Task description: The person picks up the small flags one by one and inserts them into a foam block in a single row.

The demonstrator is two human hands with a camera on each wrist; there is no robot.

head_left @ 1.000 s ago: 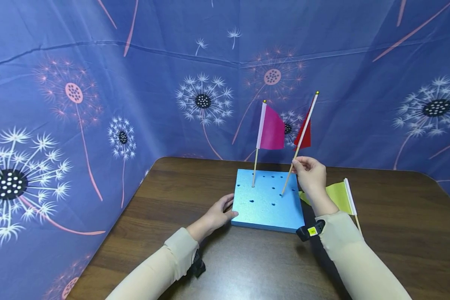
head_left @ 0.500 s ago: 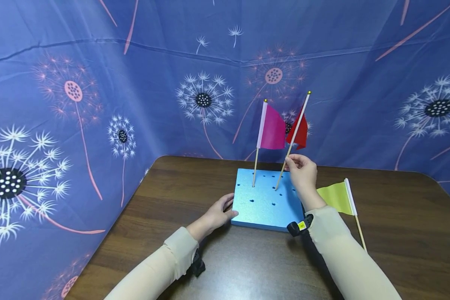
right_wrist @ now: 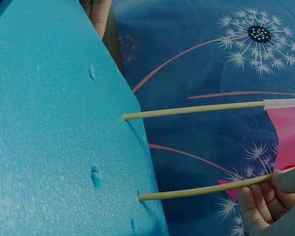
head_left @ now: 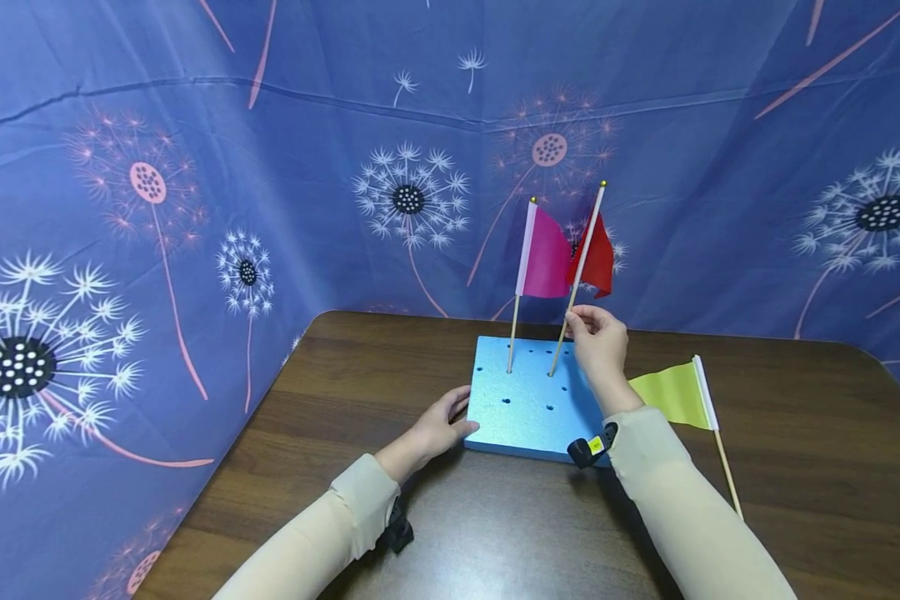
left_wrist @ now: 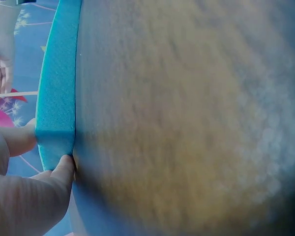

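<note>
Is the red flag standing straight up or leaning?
Leaning: in the head view, the red flag tilts to the right at its top, more than the pink flag beside it. The right hand pinches the leaning stick.

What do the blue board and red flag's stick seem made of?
Blue board: probably dense foam, faintly shiny; its surface is pebbled, its holes ragged. Red flag's stick: likely wood or bamboo, smooth and matte, from its pale tan colour.

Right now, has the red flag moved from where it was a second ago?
Yes: in the head view, the red flag shifted left, nearer the planted pink flag.
</note>
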